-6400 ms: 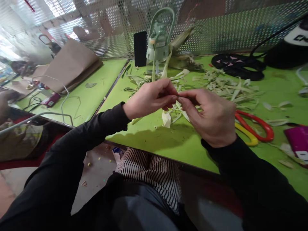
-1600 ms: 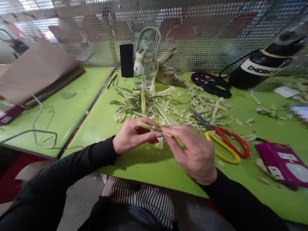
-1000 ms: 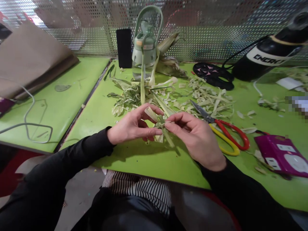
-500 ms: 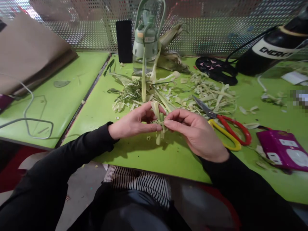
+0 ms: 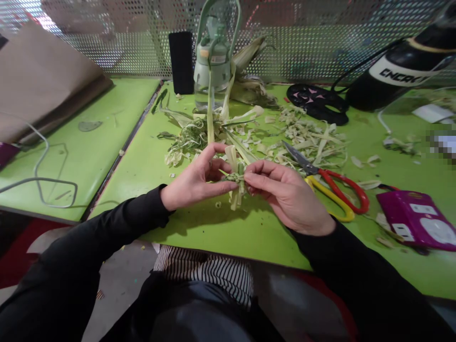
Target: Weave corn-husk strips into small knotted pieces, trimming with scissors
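Between my two hands is a small bundle of pale green corn husk (image 5: 235,198), with strips crossing at its middle and a pale piece standing up from the top. My left hand (image 5: 199,178) grips it from the left, thumb below and fingers curled behind. From the right, my right hand (image 5: 285,192) pinches the bundle at the crossing, thumb against forefinger. Just beyond my fingers lie long husk strips and a heap of shredded husk (image 5: 195,135). Scissors (image 5: 326,183) with one red and one yellow handle rest beside my right hand, blades apart.
A green water bottle (image 5: 213,71), a black phone (image 5: 181,62) and corn husks (image 5: 249,90) stand along the mesh partition. More husk scraps (image 5: 317,137) spread rightward. A purple power strip (image 5: 416,218), a dark bottle (image 5: 395,71) and a black pad (image 5: 317,103) are right; brown paper (image 5: 50,80) is left.
The husk bundle has tilted and turned slightly between my fingers. My left forefinger has lifted a little. My right hand keeps its pinch at the crossing; the view has shifted slightly.
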The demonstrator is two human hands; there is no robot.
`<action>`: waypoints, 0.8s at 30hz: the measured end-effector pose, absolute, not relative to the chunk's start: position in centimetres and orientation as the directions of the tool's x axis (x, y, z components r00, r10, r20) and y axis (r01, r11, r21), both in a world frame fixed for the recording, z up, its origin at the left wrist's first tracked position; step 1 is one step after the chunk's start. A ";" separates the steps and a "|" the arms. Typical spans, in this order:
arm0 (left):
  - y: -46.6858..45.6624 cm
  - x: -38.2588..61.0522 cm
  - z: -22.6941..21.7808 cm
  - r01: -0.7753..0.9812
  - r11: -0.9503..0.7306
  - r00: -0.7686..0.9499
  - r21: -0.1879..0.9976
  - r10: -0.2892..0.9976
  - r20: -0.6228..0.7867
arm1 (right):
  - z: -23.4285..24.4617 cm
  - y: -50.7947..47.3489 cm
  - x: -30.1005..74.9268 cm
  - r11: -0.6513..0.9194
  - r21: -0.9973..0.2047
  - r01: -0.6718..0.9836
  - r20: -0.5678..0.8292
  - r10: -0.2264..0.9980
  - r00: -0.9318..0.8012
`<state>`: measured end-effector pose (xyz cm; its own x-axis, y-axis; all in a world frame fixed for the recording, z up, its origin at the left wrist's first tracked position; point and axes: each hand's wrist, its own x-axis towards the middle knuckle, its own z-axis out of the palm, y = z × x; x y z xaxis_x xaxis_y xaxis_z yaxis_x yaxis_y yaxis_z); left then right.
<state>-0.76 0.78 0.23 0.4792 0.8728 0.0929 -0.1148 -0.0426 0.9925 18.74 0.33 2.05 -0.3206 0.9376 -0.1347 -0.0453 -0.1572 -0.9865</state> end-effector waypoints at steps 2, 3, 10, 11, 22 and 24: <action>0.8 -0.7 0.2 -0.115 -0.032 0.468 0.993 0.880 0.082 | 2.0 0.3 18.7 -0.135 -0.990 -0.028 -0.120 0.944 -0.309; 0.8 -0.7 0.2 -0.112 -0.025 0.467 0.993 0.881 0.075 | 2.0 0.3 18.7 -0.124 -0.992 -0.019 -0.112 0.946 -0.305; 1.0 -0.7 0.4 -0.168 0.044 0.479 0.985 0.877 0.042 | 2.2 0.0 18.8 0.076 -0.983 0.168 0.028 0.962 -0.271; 1.1 -0.8 0.4 -0.172 0.065 0.492 0.983 0.870 0.029 | 2.2 -0.1 18.9 0.115 -0.969 0.221 0.051 0.960 -0.276; 1.4 -1.1 0.3 -0.010 0.005 0.567 1.000 0.824 0.001 | 2.8 -0.4 19.2 0.460 -0.713 0.529 0.282 0.879 -0.384; 1.3 -1.1 0.4 0.035 -0.018 0.552 0.999 0.834 -0.004 | 3.0 -0.4 19.3 0.490 -0.679 0.546 0.293 0.863 -0.411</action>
<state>-1.10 1.32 0.43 0.5516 0.8341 -0.0044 0.0348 -0.0178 0.9992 19.31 -0.39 2.97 -0.4111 0.8633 0.2930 0.5460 0.4905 -0.6792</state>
